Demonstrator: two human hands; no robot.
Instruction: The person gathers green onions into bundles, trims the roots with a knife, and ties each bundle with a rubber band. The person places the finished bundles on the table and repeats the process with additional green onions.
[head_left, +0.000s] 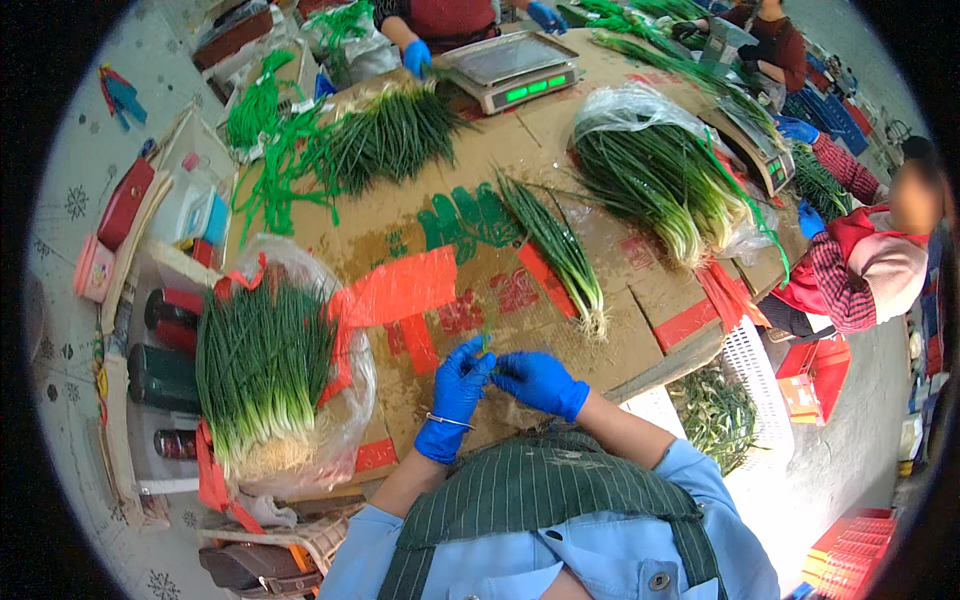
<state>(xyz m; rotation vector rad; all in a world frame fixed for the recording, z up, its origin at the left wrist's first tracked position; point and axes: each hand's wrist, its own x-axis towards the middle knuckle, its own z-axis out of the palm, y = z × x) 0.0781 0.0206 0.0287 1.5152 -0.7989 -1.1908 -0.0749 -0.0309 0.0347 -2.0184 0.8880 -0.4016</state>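
My left hand (461, 386), in a blue glove with a bangle at the wrist, pinches a thin green strand (486, 343) near the front of the cardboard-covered table. My right hand (541, 382), also blue-gloved, meets it fingertip to fingertip on the strand. Whether the strand is a leaf or a tie is too small to tell. Just beyond my hands, a small bunch of green onions (559, 259) lies with its roots towards me. To the left, a large bundle of green onions (266, 367) rests on an opened plastic bag (360, 382).
Another bagged green onion bundle (660, 180) lies at the right. Green ties (281, 180) and more green onions (397, 135) are at the far left. A digital scale (517, 67) stands at the back. Co-workers stand around the table. A white basket (761, 397) with leaf scraps is beside me.
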